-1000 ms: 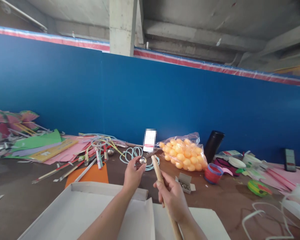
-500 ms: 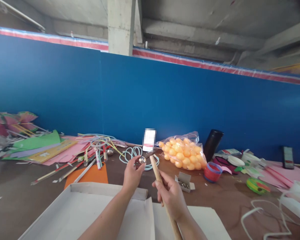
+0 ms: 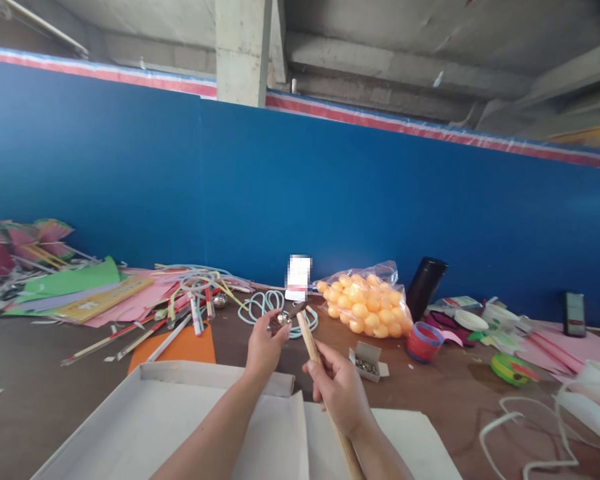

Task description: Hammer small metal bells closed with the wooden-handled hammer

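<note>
My left hand [image 3: 264,348] pinches a shiny silver ball [image 3: 283,319] between thumb and fingers, above the table's middle. My right hand [image 3: 337,387] is wrapped round a pale wooden stick [image 3: 307,337], which slants up and to the left. A short dark piece [image 3: 296,309] lies between the ball and the stick's upper end; whether it joins them I cannot tell. Just behind both hands is a coil of light blue cord [image 3: 260,307]. An open white cardboard tray [image 3: 215,373] sits under my forearms.
To the right are a bag of orange balls [image 3: 365,307], a small box of metal bits [image 3: 367,363], a black cylinder [image 3: 427,287] and a red tape roll [image 3: 424,341]. Coloured sheets [image 3: 70,283], sticks and another silver ball [image 3: 220,301] lie left. A blue partition [image 3: 330,187] stands behind.
Both hands keep their hold on the ball and the stick, nearly in place. The silver ball has turned or tilted slightly, and the whole view has shifted a little.
</note>
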`<state>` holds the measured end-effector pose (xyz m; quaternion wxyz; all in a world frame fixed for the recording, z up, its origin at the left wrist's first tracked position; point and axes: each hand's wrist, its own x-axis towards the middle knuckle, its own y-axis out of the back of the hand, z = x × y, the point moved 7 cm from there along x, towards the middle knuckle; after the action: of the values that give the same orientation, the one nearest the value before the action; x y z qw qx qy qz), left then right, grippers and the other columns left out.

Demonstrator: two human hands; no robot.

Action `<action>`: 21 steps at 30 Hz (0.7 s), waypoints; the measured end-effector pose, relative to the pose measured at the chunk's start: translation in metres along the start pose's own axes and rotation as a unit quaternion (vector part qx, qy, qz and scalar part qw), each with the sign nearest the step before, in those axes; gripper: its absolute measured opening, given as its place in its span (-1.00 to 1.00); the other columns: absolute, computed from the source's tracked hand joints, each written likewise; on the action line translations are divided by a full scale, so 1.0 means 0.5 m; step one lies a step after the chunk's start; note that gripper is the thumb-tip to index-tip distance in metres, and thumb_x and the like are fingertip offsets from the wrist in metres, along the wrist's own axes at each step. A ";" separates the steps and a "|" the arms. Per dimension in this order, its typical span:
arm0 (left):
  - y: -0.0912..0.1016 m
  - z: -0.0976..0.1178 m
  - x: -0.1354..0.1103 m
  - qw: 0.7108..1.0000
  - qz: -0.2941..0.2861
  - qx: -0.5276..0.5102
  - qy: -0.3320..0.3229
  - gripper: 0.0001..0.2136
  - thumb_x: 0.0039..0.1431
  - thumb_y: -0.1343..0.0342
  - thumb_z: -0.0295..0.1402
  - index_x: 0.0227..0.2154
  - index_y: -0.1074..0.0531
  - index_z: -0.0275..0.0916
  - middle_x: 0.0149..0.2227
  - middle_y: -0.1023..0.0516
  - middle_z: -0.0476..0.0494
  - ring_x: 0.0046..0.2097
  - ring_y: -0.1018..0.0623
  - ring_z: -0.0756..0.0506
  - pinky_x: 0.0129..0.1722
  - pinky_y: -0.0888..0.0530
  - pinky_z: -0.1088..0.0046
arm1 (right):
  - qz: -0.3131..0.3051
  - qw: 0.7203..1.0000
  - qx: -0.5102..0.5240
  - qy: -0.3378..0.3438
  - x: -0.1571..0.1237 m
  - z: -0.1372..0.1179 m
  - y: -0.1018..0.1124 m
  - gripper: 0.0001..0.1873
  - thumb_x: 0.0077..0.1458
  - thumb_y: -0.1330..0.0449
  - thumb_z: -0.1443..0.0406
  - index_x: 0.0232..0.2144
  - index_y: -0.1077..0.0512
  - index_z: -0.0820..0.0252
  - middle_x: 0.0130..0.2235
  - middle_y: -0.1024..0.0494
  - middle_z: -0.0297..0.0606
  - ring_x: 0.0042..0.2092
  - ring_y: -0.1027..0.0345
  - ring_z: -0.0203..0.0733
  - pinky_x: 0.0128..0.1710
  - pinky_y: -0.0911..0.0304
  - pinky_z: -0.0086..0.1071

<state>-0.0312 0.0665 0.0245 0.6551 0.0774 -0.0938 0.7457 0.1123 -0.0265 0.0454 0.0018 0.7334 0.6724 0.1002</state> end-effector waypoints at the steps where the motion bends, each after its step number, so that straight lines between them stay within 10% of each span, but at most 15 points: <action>1: 0.001 0.000 0.000 1.000 0.002 -0.001 0.001 -0.61 -0.10 -0.15 -0.29 -0.14 -0.35 -0.24 -0.24 -0.44 -0.14 -0.44 -0.47 0.02 -0.40 -0.44 0.48 | 0.006 1.000 0.003 0.003 0.000 -0.002 0.002 -0.51 -0.01 -0.09 0.21 0.01 -0.27 0.15 -0.41 -0.47 -0.30 -0.65 -0.16 -0.42 -0.77 -0.06 -0.57; 21: -0.031 -0.012 0.001 0.960 -0.071 -0.256 0.088 -0.58 -0.05 -0.18 -0.30 -0.09 -0.31 -0.25 -0.19 -0.45 -0.17 -0.28 -0.55 -0.07 -0.18 -0.48 0.32 | 0.049 0.996 0.077 0.014 -0.013 -0.032 0.014 -0.43 -0.05 -0.14 0.12 0.01 -0.26 0.22 -0.38 -0.47 -0.22 -0.65 -0.15 -0.42 -0.76 -0.07 -0.53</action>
<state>-0.0157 0.0705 0.0192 0.7096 -0.1526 -0.2181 0.6524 0.1165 -0.0358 0.0613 -0.0689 0.7620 0.6412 0.0585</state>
